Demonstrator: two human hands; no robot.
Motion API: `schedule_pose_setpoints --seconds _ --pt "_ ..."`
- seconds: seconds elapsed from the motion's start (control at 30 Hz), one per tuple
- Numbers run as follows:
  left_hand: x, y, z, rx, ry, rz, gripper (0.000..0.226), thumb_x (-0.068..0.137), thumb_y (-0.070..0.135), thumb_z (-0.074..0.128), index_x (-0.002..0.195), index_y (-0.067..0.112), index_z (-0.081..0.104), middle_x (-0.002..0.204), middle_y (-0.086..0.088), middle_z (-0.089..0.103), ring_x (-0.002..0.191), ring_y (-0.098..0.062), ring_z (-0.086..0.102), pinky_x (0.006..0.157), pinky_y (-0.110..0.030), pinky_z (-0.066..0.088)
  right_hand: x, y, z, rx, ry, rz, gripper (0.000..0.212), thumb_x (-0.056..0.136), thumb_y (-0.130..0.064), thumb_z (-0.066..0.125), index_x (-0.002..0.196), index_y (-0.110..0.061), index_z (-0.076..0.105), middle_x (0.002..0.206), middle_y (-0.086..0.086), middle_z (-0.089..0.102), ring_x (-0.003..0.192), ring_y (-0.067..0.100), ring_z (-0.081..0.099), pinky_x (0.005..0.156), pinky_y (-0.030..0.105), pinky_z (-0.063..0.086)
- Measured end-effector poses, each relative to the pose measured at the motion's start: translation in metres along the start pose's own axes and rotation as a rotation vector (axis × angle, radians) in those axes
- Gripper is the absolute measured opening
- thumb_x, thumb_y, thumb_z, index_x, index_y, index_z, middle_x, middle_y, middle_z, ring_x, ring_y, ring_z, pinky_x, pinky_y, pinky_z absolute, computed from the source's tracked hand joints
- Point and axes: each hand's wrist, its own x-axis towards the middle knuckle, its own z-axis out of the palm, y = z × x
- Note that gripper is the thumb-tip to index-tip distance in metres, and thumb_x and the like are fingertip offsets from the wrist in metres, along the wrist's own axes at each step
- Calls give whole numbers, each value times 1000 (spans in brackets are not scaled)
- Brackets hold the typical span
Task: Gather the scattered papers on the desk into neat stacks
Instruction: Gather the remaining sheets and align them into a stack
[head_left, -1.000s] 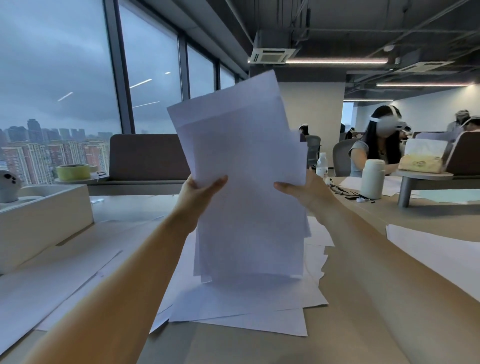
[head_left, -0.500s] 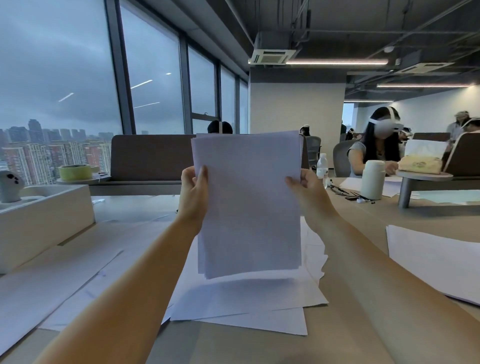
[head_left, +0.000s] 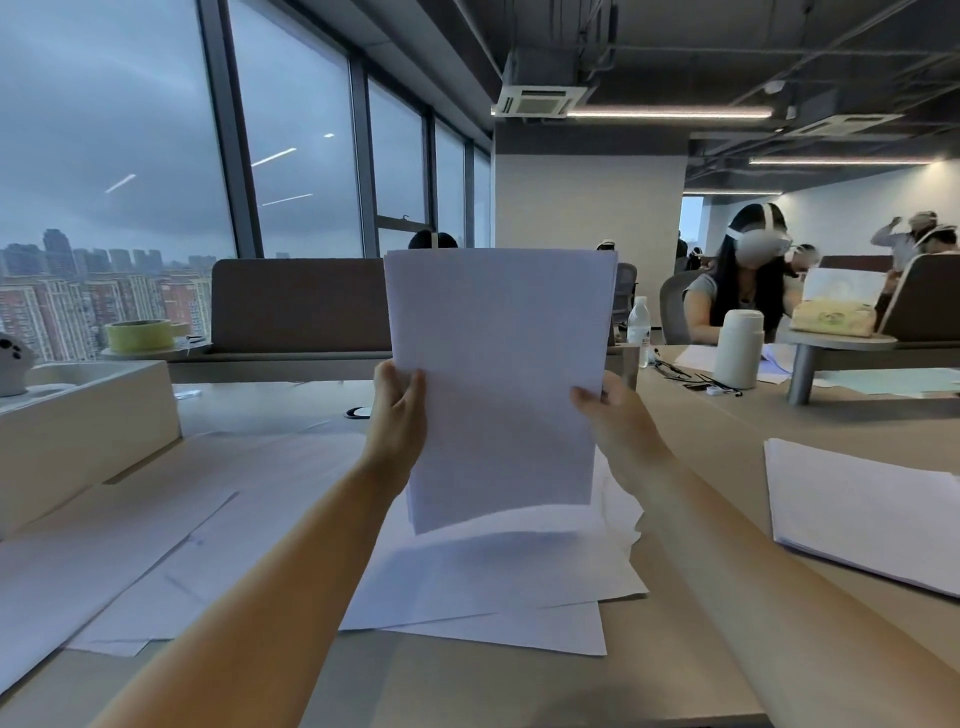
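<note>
Centre frame, a person's left hand (head_left: 397, 410) grips the left edge of an upright sheaf of thin white paper sheets (head_left: 498, 374), fingers (head_left: 415, 387) curled round it. The right hand (head_left: 613, 421) pinches the right edge. The sheaf's bottom hangs over scattered white sheets (head_left: 493, 582) on the tan tabletop (head_left: 467, 686). It looks light, floppy and slippery; holding both long edges low should steady it.

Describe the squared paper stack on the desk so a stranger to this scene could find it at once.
Start at the long wooden desk. Go to its right edge, beyond the right hand. There lies a white stack alone, its edges lined up, unlike the loose sheets fanned out in the middle or the bundle held upright.
</note>
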Motion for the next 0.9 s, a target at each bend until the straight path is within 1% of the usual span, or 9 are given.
schedule_pose_setpoints --seconds 0.13,0.23,0.33,0.47,0.53,0.67,0.77,0.83,0.9 --pt "-5 -11 3 27 -21 -46 5 101 18 38 105 18 41 99 -3 53 92 -22 54 90 -45 48 -7 6 -1 -33 42 2 15 94 -10 52 103 -20 59 102 5 67 89 20 60 81 33 45" --pt "-12 -18 4 0 -35 -129 18 102 21 38 120 19 40 111 -2 55 104 -23 56 98 -44 46 -11 10 -3 -8 49 41 22 94 -13 53 116 -15 54 107 3 66 94 20 63 86 35 48" --pt "-20 -30 -1 62 -72 -194 33 102 24 39 133 14 34 119 -6 51 107 -22 53 97 -38 42 -18 22 -7 -3 20 140 33 91 -17 58 123 -14 49 114 5 65 101 23 64 92 41 50" --pt "-31 -45 -1 88 -118 -213 19 102 18 38 120 14 38 122 -10 51 108 -23 51 98 -41 41 -25 43 -8 -98 -36 243 43 82 -24 57 124 -19 51 117 5 65 105 26 63 97 50 49" --pt "-29 -44 4 96 -111 -179 21 102 11 34 122 13 38 120 -8 49 107 -23 49 99 -41 42 -22 42 -8 -88 -53 223 45 78 -25 52 123 -22 53 115 2 67 106 26 63 98 50 48" --pt "-30 -50 7 205 -150 -224 3 101 12 32 103 14 34 105 -6 44 88 -20 46 77 -33 40 -23 33 -11 -67 -98 236 35 82 -14 53 117 -20 57 112 5 68 102 26 65 94 44 50" --pt "-40 -77 3 497 -192 -377 30 101 11 31 73 20 26 95 -7 41 89 -20 38 78 -30 31 -30 57 -21 -298 -168 363 58 71 -22 55 128 -14 47 115 6 64 103 25 64 94 44 51" --pt "-45 -86 0 617 -183 -454 34 100 10 29 68 20 23 80 -3 41 88 -21 38 77 -29 29 -38 67 -27 -457 -225 408 50 75 -19 53 124 -9 50 114 8 64 101 25 63 86 35 51" --pt "-43 -86 0 730 -212 -398 33 98 10 31 68 21 22 73 2 36 86 -21 39 75 -30 30 -45 63 -33 -494 -166 397 29 86 -10 51 113 -3 56 110 11 64 94 24 60 74 31 46"
